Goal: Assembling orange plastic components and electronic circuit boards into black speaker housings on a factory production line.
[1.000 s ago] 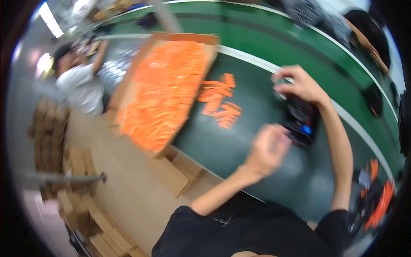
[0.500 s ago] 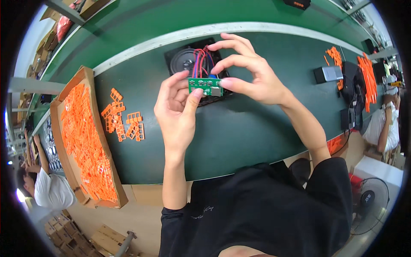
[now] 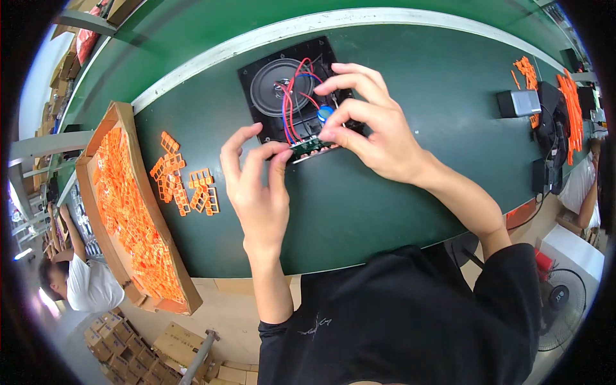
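Note:
A green circuit board (image 3: 307,147) sits at the near edge of a black speaker housing (image 3: 248,76) on the green bench. My left hand (image 3: 258,192) pinches the board's left end between thumb and fingers. At the other end my right hand (image 3: 375,125) has its thumb and index finger closed on the board, its other fingers raised over the housing. Red and blue wires (image 3: 289,106) loop from the board across the round speaker cone (image 3: 266,86). Beside my right fingertips is a blue round part (image 3: 325,114). My fingers hide the board's ends.
Orange plastic frames (image 3: 168,173) lie loose left of my left hand, beside a cardboard tray (image 3: 183,282) full of them. Far right are a grey-black box (image 3: 518,102), black items and orange strips (image 3: 570,115). Other people (image 3: 93,282) sit at both sides.
The board has come down and tilted from facing me to nearly edge-on at the housing's near edge. My right thumb and index finger have drawn together. More of the speaker shows.

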{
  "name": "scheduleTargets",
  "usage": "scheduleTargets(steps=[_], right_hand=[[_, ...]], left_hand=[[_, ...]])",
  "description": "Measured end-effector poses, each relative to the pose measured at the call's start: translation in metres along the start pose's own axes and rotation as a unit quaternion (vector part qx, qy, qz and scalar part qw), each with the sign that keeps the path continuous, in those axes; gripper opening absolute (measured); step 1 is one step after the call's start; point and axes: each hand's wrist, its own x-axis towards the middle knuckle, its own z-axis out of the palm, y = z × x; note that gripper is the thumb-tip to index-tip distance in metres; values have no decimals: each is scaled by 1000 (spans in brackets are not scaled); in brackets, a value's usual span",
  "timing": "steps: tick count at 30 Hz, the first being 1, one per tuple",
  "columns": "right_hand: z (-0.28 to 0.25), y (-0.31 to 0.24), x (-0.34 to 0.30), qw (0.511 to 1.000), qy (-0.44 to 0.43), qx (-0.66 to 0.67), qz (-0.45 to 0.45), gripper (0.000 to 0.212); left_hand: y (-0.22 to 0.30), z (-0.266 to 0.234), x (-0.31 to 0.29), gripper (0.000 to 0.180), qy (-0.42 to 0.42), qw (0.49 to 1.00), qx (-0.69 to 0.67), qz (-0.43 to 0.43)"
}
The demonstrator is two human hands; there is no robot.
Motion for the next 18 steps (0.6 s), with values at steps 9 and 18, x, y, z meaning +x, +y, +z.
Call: scheduleTargets(steps=[9,18], right_hand=[[4,5,-5,998,3,-51,-42,11],[7,9,-5,995,6,-78,-66,15]], left_hand=[[-5,6,-8,14,36,994,94,46],[-7,13,-11,14,48,993,101,42]])
